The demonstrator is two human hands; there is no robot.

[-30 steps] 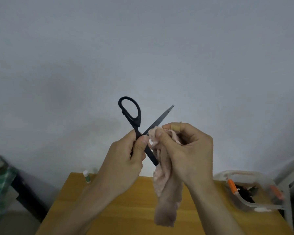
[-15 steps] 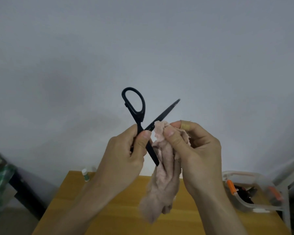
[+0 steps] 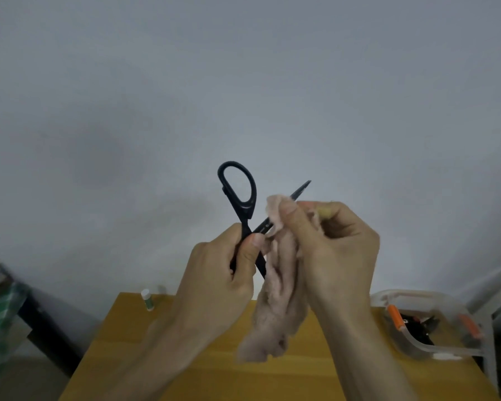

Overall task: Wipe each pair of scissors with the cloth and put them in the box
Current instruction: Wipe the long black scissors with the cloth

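Scissors [image 3: 245, 209] held aloft, blades splayed, gripped near pivot by left hand [image 3: 223, 273]. Upper blade pinched through soft cloth [image 3: 278, 296] by right hand [image 3: 330, 256]. Judged light, rigid, sharp-tipped; best held by handle. Box [image 3: 434, 347] well apart, right.

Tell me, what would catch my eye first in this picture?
Probably the black scissors held up against the pale wall, blades spread open, gripped by the left hand. Beside them, the right hand pinches a fuzzy pink cloth around one blade. Lower right, a clear plastic box with orange clips sits on the wooden table.
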